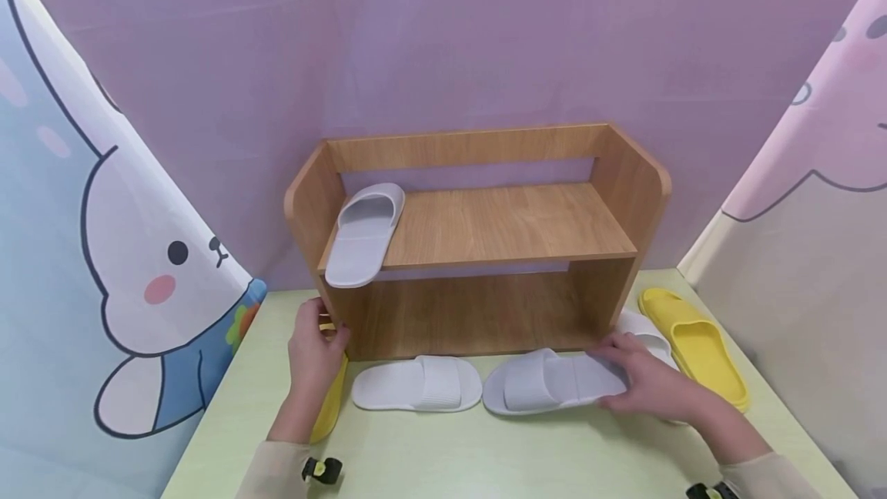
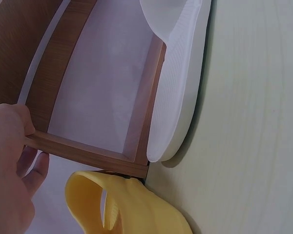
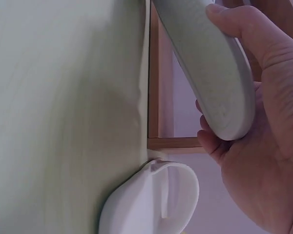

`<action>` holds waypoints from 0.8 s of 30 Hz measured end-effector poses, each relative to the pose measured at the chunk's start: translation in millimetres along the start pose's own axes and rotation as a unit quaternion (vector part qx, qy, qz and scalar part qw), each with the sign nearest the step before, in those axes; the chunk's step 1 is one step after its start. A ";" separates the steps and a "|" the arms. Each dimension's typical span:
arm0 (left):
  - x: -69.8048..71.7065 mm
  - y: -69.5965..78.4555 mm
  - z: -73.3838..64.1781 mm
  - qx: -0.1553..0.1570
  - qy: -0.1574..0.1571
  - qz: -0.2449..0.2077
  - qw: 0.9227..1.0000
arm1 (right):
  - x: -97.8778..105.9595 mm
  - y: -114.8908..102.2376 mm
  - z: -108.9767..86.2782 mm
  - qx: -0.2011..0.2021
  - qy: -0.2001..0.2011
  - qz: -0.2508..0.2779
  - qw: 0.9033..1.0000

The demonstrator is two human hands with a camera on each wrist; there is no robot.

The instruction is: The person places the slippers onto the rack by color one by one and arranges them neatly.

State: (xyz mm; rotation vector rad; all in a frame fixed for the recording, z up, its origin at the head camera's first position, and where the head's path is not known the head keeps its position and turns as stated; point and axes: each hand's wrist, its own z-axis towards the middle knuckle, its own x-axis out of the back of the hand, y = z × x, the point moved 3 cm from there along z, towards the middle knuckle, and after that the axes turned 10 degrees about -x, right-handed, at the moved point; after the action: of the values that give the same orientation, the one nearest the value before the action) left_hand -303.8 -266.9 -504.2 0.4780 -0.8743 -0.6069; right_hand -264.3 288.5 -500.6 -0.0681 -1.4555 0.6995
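Observation:
My right hand point(image 1: 647, 380) grips the heel end of a light grey slipper point(image 1: 582, 377), thumb on one face and fingers on the other. In the right wrist view the sole of this grey slipper point(image 3: 210, 73) shows, its heel raised and tilted off the table. At the lower left side of the wooden shoe rack point(image 1: 509, 226), my left hand point(image 1: 315, 349) holds the front edge of the side panel point(image 2: 88, 155) between thumb and fingers. A matching grey slipper point(image 1: 363, 241) lies on the upper shelf at the left, toe inward.
A white slipper point(image 1: 409, 386) lies sideways before the rack. Beside the rack's right side are another white slipper point(image 1: 647, 332), partly behind my right hand, and a yellow slipper point(image 1: 703, 349). Another yellow slipper point(image 1: 329, 406) is partly hidden by my left forearm. A purple curtain point(image 1: 471, 37) hangs behind.

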 end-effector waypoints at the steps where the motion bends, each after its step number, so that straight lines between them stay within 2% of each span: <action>1: 0.0 0.2 0.1 0.000 0.000 0.000 1.000 | 1.4 -0.9 -0.1 -0.001 0.003 0.000 1.000; 17: -1.8 -2.0 0.2 -0.011 0.006 0.007 1.000 | 31.3 -18.7 1.2 0.064 0.087 0.042 0.993; 24: -2.0 -1.4 -0.3 -0.001 0.002 0.004 1.000 | 39.6 -33.8 4.9 0.082 0.123 0.057 0.987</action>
State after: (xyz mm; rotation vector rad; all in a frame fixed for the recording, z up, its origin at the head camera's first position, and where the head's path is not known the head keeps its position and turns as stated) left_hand -305.0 -266.5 -506.4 0.4738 -0.8719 -0.5982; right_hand -257.3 278.3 -449.8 -0.1081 -1.1613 0.8707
